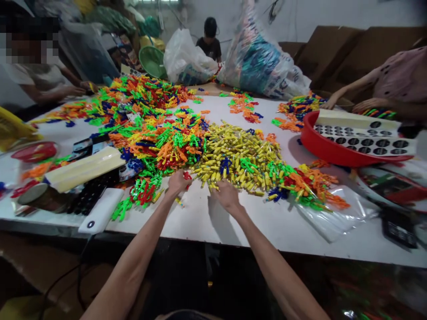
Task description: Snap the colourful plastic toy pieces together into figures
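Note:
My left hand (pixel 178 183) is closed at the near edge of the heaps, with a small red plastic figure (pixel 187 176) at its fingertips. To its right, my right hand (pixel 227 194) has curled fingers at the front of a pile of short yellow sticks (pixel 240 151); what lies in those fingers is hidden. A few blue and green figures lie on top of the yellow pile. Left of it rises a large heap of mixed orange, green, red and blue plastic figures (pixel 167 138). More coloured figures (pixel 310 182) lie at the pile's right end.
A red basin (pixel 328 149) holding sheets of black discs stands right, near clear plastic bags (pixel 336 213). At left lie a white power bank (pixel 102 211) with a cable, a tin can (pixel 42 198) and a cream strip (pixel 86 169). Several people sit around the table; big bags (pixel 263 58) stand behind.

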